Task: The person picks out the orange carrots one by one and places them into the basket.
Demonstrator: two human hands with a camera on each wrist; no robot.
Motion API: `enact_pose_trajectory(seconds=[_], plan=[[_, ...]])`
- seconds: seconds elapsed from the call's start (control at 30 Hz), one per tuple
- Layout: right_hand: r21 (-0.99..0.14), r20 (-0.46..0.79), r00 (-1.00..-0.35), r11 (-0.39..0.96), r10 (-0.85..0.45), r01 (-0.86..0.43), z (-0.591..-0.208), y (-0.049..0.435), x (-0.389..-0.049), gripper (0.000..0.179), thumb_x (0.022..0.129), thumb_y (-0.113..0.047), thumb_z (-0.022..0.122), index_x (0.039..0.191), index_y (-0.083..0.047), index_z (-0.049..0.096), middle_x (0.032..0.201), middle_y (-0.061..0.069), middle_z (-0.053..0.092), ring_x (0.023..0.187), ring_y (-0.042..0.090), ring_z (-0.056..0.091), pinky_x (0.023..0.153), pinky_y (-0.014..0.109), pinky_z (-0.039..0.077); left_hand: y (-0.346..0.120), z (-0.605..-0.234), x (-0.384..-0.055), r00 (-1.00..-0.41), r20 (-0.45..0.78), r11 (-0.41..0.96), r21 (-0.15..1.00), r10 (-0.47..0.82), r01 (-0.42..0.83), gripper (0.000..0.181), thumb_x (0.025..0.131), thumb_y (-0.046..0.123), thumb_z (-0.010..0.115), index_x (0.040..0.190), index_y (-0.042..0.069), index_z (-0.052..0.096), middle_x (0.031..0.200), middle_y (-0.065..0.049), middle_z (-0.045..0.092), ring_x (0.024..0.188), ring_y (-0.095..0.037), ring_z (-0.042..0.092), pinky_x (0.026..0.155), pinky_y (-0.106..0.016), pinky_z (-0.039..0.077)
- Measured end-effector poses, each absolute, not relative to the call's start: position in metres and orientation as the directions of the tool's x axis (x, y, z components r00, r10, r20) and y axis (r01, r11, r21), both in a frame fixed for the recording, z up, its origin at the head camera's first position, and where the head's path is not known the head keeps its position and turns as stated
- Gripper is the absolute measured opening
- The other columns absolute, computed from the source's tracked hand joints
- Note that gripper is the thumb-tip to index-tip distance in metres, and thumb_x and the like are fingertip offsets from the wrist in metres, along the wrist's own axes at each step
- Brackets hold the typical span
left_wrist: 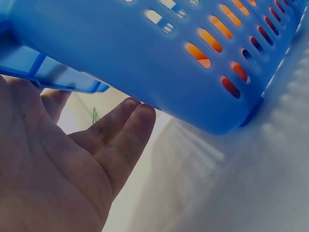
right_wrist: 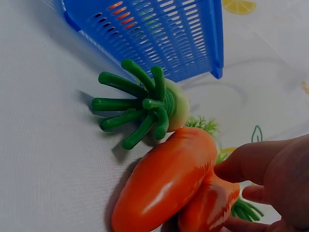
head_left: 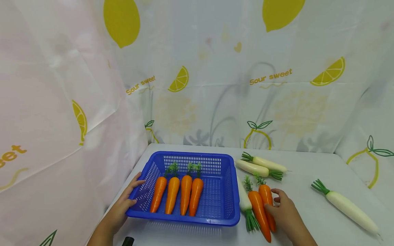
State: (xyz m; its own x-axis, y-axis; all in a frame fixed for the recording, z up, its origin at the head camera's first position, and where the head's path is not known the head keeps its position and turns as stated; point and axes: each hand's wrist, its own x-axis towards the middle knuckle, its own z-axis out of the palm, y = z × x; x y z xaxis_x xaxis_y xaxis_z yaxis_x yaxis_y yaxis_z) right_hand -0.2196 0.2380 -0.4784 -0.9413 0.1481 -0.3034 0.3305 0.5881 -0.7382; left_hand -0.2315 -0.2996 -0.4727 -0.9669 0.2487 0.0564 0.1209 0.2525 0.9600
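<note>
A blue plastic basket (head_left: 229, 194) holds several orange carrots (head_left: 172, 194) side by side, green tops toward the back. My left hand (head_left: 121, 201) is at its left side, fingers extended along the rim; in the left wrist view the fingertips (left_wrist: 145, 113) meet the basket's underside edge. Right of the basket, two carrots lie together. My right hand (head_left: 284, 212) has thumb and fingers around the right-hand carrot (head_left: 266, 194), the thumb (right_wrist: 231, 166) against its side. The other loose carrot (right_wrist: 166, 181) lies beside it, next to a white radish (head_left: 243, 194) with green stems.
Two more white radishes (head_left: 252, 168) lie behind the loose carrots. Another radish (head_left: 351, 208) is at the far right of the white table (head_left: 307, 167). Lemon-printed cloth (head_left: 215, 102) hangs around the back and sides. A dark object (head_left: 128, 241) shows at the front edge.
</note>
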Motion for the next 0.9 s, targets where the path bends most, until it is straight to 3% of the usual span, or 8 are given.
enact_pose_trajectory(seconds=[0.57, 0.9], plan=[[-0.680, -0.290, -0.944, 0.659, 0.158, 0.320, -0.4820, 0.2351, -0.2194, 0.075, 0.096, -0.024, 0.067, 0.156, 0.001, 0.030, 0.134, 0.034, 0.059, 0.113, 0.044, 0.063, 0.085, 0.055, 0.056, -0.3012, -0.4738, -0.2301, -0.965, 0.072, 0.265, 0.954, 0.252, 0.141, 0.070, 0.088, 0.002, 0.042, 0.158, 0.013, 0.038, 0.178, -0.003, -0.005, 0.156, -0.059, -0.007, 0.111, -0.082, 0.019], [-0.695, -0.314, -0.932, 0.626, 0.179, 0.354, -0.4839, 0.2365, -0.2196, 0.073, 0.096, -0.022, 0.066, 0.155, 0.002, 0.031, 0.134, 0.034, 0.058, 0.116, 0.046, 0.062, 0.082, 0.051, 0.059, -0.3004, -0.4738, -0.2300, -0.966, 0.070, 0.270, 0.953, 0.249, 0.139, 0.071, 0.088, 0.001, 0.042, 0.158, 0.013, 0.038, 0.178, -0.005, -0.005, 0.156, -0.059, -0.007, 0.111, -0.082, 0.021]])
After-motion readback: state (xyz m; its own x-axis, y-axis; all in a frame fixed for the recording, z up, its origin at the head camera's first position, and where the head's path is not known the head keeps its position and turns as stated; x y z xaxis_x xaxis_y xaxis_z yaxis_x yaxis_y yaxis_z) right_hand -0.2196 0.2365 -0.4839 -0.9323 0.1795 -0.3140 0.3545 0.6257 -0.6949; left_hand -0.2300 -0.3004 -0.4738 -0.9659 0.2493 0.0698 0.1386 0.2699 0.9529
